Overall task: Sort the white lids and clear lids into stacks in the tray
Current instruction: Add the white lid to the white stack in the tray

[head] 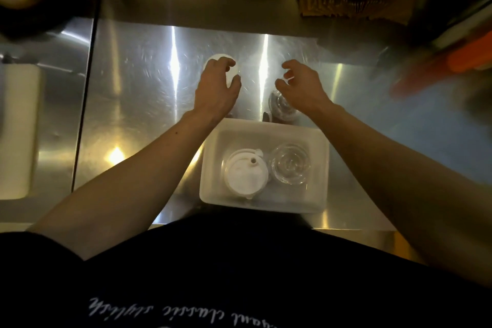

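A: How far along does the sorting look?

B: Partway. The white rectangular plastic tray (pixel 266 128) already holds a stack of round white plastic lids (pixel 245 176) and, just beside it, a stack of clear domed plastic lids (pixel 290 164). The two kinds are kept apart in there.

A: And what is left out on the brushed steel bench (pixel 133 93)?

B: At least two pieces. One round white plastic lid (pixel 217 60) lies under the fingers of the left hand (pixel 217 88), and a clear domed plastic lid (pixel 281 105) lies just under the heel of the right hand (pixel 302 85), between that hand and the tray's far wall. Something small and dark sits beside it; I cannot tell what.

A: What are the hands doing?

B: The left grip is spread over the white lid, fingertips curled at its rim and thumb at its near edge. It seems to be closing, but I cannot tell whether it has firm hold. The right grip is empty, fingers curled and apart, hovering beyond the clear lid rather than on it.

A: So what remains?

B: By my reckoning, the white lid goes on the white stack and the clear one on the clear stack.
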A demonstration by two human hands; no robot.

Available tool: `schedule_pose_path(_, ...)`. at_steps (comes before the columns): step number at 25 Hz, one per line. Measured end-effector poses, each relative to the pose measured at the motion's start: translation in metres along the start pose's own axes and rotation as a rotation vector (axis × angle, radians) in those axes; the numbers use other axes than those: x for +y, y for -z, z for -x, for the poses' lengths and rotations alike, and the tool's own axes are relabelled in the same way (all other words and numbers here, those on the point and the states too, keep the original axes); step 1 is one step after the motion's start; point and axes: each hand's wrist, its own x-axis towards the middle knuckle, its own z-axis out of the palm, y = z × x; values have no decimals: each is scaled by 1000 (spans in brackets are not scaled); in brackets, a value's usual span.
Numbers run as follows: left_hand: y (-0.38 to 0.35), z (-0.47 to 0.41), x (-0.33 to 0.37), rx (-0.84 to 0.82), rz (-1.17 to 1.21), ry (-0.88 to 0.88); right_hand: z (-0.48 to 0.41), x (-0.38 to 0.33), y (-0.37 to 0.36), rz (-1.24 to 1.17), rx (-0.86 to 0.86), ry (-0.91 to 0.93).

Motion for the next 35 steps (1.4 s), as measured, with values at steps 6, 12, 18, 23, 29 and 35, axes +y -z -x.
schedule_pose_path(6, 16, -10, -27, 36, 36, 114, -12, -34, -24, -7, -52, 9)
schedule_pose_path(12, 20, -26, -57, 1, 64, 209, -29, -53, -47, 29, -83, -21)
schedule_pose_path(18, 11, -39, -75, -62, 111, 253, -41, -55, -66, 15, -100, -94)
schedule_pose_path(23, 5, -46, -80, -80, 107, 247, -48, -56, -77, 21, -112, -99)
schedule_pose_path(29, 3, -51, -73, -77, 157, 254, -52, -57, -83, -34, -110, -123)
schedule_pose_path(35, 4, -49, -72, -89, 168, 336, -51, -54, -87, -184, -131, -245)
